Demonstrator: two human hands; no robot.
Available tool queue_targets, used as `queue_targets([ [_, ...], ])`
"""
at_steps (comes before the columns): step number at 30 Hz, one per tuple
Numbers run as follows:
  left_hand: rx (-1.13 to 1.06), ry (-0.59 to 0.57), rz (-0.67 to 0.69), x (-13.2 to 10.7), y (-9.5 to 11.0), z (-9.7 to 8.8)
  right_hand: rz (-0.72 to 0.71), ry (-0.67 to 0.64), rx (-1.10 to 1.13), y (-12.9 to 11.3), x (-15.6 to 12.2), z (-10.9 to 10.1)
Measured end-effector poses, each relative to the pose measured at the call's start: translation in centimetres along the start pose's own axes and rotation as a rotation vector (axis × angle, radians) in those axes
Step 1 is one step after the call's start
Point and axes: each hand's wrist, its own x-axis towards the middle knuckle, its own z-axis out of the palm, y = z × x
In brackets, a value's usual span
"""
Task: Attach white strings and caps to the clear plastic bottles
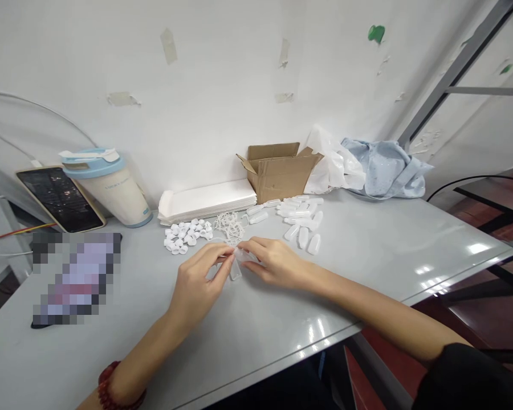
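Mid-desk, left hand [200,280] and right hand [275,263] both pinch one clear tube [236,270] at the fingertips. White caps [187,235] and spare tubes [301,221] lie toward the far edge.

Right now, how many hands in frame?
2: the left hand and the right hand, both the wearer's own, meet over the grey table and pinch a small clear tube. No other person's hands are visible.

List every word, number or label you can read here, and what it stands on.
Nothing is readable.
White plastic cup with pale blue lid: faint print, too small and blurred.
Black phone with dark screen: nothing legible.
Brown cardboard box: no print shows.
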Motion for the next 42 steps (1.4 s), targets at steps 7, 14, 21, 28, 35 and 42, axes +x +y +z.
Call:
queue_targets([
  [7,0.063,-0.001,0.105,-0.1,-0.1,0.2,0.001,0.033,0.03,0.0,-0.1,0.1],
  [14,0.156,-0.047,0.182,-0.3,-0.3,0.3,0.018,0.055,0.055,0.2,-0.2,0.6],
  [21,0.245,-0.055,0.307,-0.5,-0.8,0.4,0.009,0.08,0.124,0.4,-0.1,0.5],
  [28,0.277,-0.073,0.274,-0.4,-0.5,0.2,0.101,0.076,0.113,0.7,0.2,0.6],
  [35,0.269,-0.106,0.236,-0.3,-0.7,0.1,0.117,0.064,0.19,1.1,0.4,1.5],
  [42,0.347,-0.302,0.21,-0.6,-0.7,0.1,0.209,0.029,0.301,1.1,0.7,1.2],
])
